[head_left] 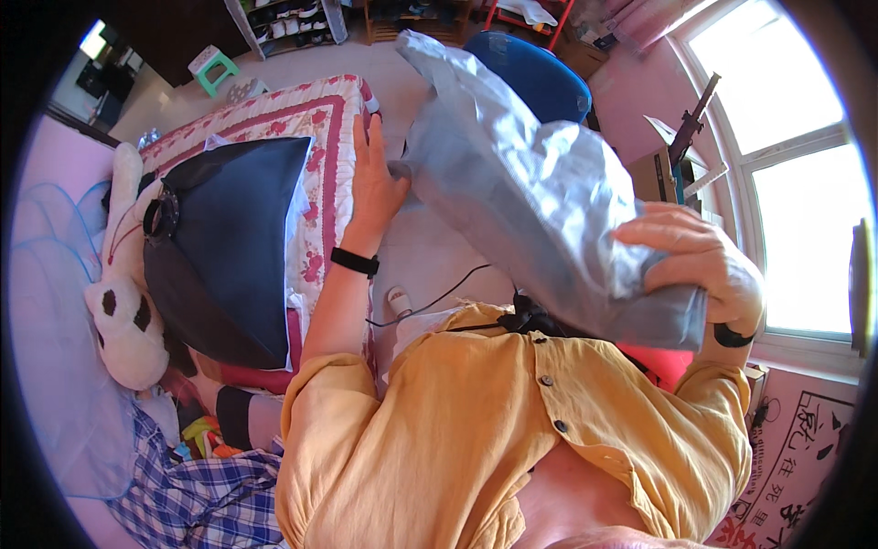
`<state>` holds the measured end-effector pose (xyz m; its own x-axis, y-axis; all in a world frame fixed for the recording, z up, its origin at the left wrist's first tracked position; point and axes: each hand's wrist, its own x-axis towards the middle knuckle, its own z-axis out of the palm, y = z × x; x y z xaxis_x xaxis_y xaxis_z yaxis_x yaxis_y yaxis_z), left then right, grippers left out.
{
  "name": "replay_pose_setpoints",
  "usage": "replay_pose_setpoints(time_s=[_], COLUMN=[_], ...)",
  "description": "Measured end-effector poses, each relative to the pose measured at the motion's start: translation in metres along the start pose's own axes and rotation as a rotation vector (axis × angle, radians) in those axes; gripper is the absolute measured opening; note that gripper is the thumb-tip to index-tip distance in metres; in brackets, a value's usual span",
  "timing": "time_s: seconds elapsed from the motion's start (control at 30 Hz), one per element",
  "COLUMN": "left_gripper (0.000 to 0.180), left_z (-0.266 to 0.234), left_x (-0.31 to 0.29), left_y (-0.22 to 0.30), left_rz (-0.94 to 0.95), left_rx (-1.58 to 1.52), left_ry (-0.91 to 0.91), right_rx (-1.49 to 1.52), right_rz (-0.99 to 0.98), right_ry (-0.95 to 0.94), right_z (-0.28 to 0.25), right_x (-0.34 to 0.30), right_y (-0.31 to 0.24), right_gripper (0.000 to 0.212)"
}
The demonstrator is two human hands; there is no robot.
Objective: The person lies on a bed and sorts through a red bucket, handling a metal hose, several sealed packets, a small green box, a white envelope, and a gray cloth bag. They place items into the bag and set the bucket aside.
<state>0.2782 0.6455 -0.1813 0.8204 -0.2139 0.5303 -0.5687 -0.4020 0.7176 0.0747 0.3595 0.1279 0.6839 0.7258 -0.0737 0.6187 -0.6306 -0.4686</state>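
A large, shiny, crinkled silver-grey sheet (540, 183) hangs in front of me, its far end raised. My right hand (690, 256) grips its near right end, with the fingers bent over the top. My left hand (373, 188) is up at the sheet's left edge, its fingers stretched out and apart. A small grey corner of the sheet lies close to the left thumb; I cannot tell whether they touch. On the bed to the left rests a black softbox (229, 247) with a white inner edge and a dark ring (161, 215) at its back.
The bed (331, 119) has a floral cover. A white plush toy (126, 343) and a blue plaid cloth (201, 494) lie on the left. Beyond the sheet stands a blue chair (535, 78). A black cable (439, 297) crosses the floor. Windows (814, 229) fill the right side.
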Motion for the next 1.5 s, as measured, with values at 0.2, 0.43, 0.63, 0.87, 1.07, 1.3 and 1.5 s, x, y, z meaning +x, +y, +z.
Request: replay_pose_setpoints(time_s=[0.2, 0.43, 0.63, 0.87, 1.07, 1.3, 1.5], left_gripper=[0.111, 0.078, 0.04, 0.063, 0.048, 0.032, 0.026], left_z=[-0.037, -0.028, -0.025, -0.034, -0.041, -0.044, -0.056], left_x=[-0.002, 0.006, -0.023, -0.136, -0.178, -0.125, -0.051], left_y=[0.023, 0.047, 0.013, -0.015, -0.031, -0.053, -0.041], left_rz=[0.331, 0.519, 0.311, -0.244, -0.604, -0.435, -0.235], left_rx=[0.312, 0.282, 0.056, -0.385, -0.715, -0.341, 0.03], left_ry=[-0.177, -0.568, -0.934, -1.015, -1.354, -0.656, -0.504], right_rx=[0.265, 0.455, 0.1, 0.153, 0.008, 0.149, 0.168], right_rz=[-0.291, -0.397, -0.219, -0.112, -0.033, 0.879, 0.906], right_ry=[-0.228, -0.351, 0.101, 0.276, 0.42, 0.889, 1.302], right_z=[0.033, 0.044, 0.015, 0.023, 0.03, 0.014, -0.006], right_x=[0.024, 0.052, -0.001, -0.059, -0.065, -0.074, -0.094], right_y=[0.014, 0.023, 0.019, 0.02, 0.016, 0.057, 0.137], right_gripper=[0.019, 0.027, 0.032, 0.027, 0.028, 0.027, 0.045])
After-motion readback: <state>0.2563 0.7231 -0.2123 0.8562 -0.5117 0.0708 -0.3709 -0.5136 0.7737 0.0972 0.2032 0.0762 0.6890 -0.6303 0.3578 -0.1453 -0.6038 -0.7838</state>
